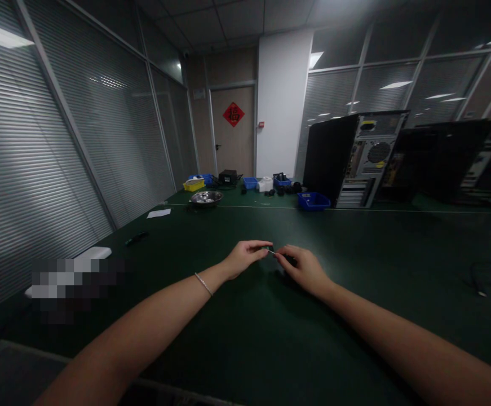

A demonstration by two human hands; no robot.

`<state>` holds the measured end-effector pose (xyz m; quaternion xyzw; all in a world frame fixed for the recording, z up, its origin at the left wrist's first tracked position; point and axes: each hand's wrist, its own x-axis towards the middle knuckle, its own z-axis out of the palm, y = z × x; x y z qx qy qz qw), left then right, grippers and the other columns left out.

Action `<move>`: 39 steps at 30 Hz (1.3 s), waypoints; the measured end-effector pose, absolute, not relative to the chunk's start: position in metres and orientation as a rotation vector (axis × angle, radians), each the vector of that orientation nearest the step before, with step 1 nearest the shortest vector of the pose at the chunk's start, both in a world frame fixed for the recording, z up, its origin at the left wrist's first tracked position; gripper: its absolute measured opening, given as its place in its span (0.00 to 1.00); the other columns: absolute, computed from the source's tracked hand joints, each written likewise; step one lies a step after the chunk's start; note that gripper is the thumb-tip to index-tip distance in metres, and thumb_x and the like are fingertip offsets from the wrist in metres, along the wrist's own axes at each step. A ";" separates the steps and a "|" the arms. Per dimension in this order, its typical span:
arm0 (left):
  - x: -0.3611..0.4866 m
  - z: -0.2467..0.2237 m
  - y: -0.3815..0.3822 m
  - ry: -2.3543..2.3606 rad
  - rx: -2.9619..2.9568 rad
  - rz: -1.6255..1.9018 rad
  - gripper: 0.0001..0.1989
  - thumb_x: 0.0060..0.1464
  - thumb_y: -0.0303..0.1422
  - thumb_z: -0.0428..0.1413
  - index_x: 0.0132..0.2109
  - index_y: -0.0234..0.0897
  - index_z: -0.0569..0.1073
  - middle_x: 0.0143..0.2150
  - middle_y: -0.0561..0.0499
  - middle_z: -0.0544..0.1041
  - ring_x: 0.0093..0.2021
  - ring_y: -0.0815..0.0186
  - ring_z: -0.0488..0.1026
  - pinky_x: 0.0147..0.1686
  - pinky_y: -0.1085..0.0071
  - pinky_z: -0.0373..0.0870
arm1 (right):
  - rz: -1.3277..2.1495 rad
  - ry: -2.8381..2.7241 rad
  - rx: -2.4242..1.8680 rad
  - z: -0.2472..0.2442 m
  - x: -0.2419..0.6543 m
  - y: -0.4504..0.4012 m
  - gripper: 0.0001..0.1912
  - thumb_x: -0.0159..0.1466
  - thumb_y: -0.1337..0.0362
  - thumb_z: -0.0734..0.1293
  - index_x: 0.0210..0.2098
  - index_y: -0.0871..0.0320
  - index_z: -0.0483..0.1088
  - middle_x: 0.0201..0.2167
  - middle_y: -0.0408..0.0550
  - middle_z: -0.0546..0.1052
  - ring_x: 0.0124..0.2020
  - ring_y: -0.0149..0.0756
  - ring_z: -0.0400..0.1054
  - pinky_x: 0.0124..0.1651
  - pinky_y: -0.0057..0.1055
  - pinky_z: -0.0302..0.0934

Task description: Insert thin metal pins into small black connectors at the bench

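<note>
Over the middle of the green table (237, 327), my left hand (245, 259) pinches a small dark piece (270, 248) between thumb and fingers. Its kind is too small to make out. Close by on the right, my right hand (304, 268) is closed on a thin tool (272, 252) with a pale, metal-looking shaft. Something dark, perhaps its handle, shows under the right palm. The shaft points left and its end meets or nearly meets the dark piece. Both hands are just above the table top, fingertips a short gap apart.
A steel bowl (206, 198), a blue bin (313, 201) and a yellow tray (194, 184) stand toward the back. Computer towers (355, 160) line the back right. On the left lie a white paper (159, 213) and a dark tool (136, 239); a cable (477, 285) is at right.
</note>
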<state>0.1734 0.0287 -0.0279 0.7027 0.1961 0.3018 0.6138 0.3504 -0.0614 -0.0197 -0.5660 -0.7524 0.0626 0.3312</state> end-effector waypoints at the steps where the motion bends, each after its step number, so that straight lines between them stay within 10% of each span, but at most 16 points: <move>1: 0.174 -0.028 0.028 0.449 1.617 0.699 0.19 0.48 0.33 0.57 0.49 0.34 0.71 0.44 0.43 0.74 0.41 0.66 0.68 0.42 0.68 0.62 | 0.169 -1.966 -1.477 -0.020 0.350 -0.062 0.13 0.63 0.59 0.56 0.36 0.55 0.71 0.34 0.47 0.74 0.34 0.35 0.67 0.36 0.29 0.59; 39: 0.172 -0.036 0.035 0.449 1.656 0.776 0.11 0.47 0.32 0.56 0.40 0.35 0.76 0.34 0.50 0.70 0.31 0.70 0.63 0.35 0.72 0.58 | 0.144 -2.003 -1.492 -0.021 0.353 -0.062 0.13 0.63 0.59 0.56 0.35 0.55 0.71 0.32 0.45 0.73 0.32 0.33 0.66 0.34 0.28 0.59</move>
